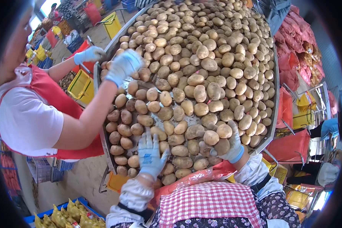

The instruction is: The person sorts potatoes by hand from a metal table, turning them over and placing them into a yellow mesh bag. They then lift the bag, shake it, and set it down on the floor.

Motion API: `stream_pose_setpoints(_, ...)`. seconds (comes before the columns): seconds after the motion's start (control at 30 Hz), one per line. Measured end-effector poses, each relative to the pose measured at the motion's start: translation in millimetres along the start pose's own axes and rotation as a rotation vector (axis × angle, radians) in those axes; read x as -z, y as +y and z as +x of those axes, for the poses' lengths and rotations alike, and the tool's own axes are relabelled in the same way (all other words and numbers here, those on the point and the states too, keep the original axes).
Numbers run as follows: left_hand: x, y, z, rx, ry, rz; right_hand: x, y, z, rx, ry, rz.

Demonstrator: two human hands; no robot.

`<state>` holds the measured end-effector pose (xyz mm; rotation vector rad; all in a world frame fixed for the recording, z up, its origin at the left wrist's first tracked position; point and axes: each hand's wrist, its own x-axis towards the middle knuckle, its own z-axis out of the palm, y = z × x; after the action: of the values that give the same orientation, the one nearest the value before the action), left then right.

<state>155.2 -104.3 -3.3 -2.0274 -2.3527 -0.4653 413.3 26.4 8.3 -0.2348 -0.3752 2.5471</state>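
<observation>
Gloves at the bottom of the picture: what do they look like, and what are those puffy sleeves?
The left grip wears a pale blue-white glove with a blue mark on its back. The right grip wears a whitish glove with a blue band at the wrist. Both arms have puffy white sleeve covers, gathered at the wrist, each ending in a dark band higher up.

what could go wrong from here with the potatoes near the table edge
1. The right gloved hand clutches several brown round potatoes at once near the grey metal table's rim; one may slip and fall off the edge.
2. The left gloved hand lies flat and open on loose potatoes, which may roll under it.
3. A co-worker's blue-gloved hand works the same heap; the hands may collide.
</observation>
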Motion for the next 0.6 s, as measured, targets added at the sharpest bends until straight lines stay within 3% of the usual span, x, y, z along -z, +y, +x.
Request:
stream_pose_setpoints(0.03,7.2,-7.2,3.2,-0.015,-0.009,-0.004,21.0,-0.4,-8.7,0.093,0.1,-0.254)
stream_pose_setpoints(0.1,19.1,-16.9,14.8,0.096,-0.319,-0.225,52.8,1.8,-23.4,0.253,0.299,-0.763)
stream_pose_setpoints(0.13,20.0,-12.3,25.7,0.094,-0.318,-0.222,39.0,-1.5,-18.0,0.206,0.388,-0.764)
stream_pose_setpoints(0.17,19.3,-2.7,40.7,0.014,-0.154,-0.2,24.8,-4.9,-12.3,0.158,0.476,-0.759)
stream_pose_setpoints(0.2,17.6,6.7,53.6,-0.067,0.01,-0.181,10.8,-8.3,-6.5,0.109,0.562,-0.748)
stream_pose_setpoints(0.27,1.8,23.1,71.4,-0.094,-0.05,-0.047,-31.2,-13.9,2.5,-0.075,0.448,0.134)
stream_pose_setpoints(0.33,-6.3,29.8,93.3,-0.119,-0.102,0.079,-34.6,-17.5,-1.2,-0.056,0.466,0.175)
stream_pose_setpoints(0.4,-6.0,27.5,110.0,-0.107,-0.365,0.071,-33.0,-18.5,-6.5,-0.056,0.549,0.099)
stream_pose_setpoints(0.43,-2.9,27.2,114.8,-0.094,-0.444,0.069,-36.0,-11.2,-10.0,0.153,0.279,-0.475)
stream_pose_setpoints(0.47,-2.2,23.0,113.7,-0.098,-0.439,0.07,-40.2,-4.2,-12.9,0.492,0.143,-0.974)
stream_pose_setpoints(0.5,-2.6,16.4,108.5,-0.091,-0.41,-0.037,-44.8,-7.7,-14.6,0.328,0.358,-0.544)
stream_pose_setpoints(0.57,5.7,6.6,97.7,-0.03,-0.365,-0.254,-30.9,-14.5,-19.0,0.059,0.452,0.027)
stream_pose_setpoints(0.6,8.4,6.2,95.0,-0.045,-0.365,-0.251,-26.9,-15.4,-20.7,0.073,0.451,0.03)
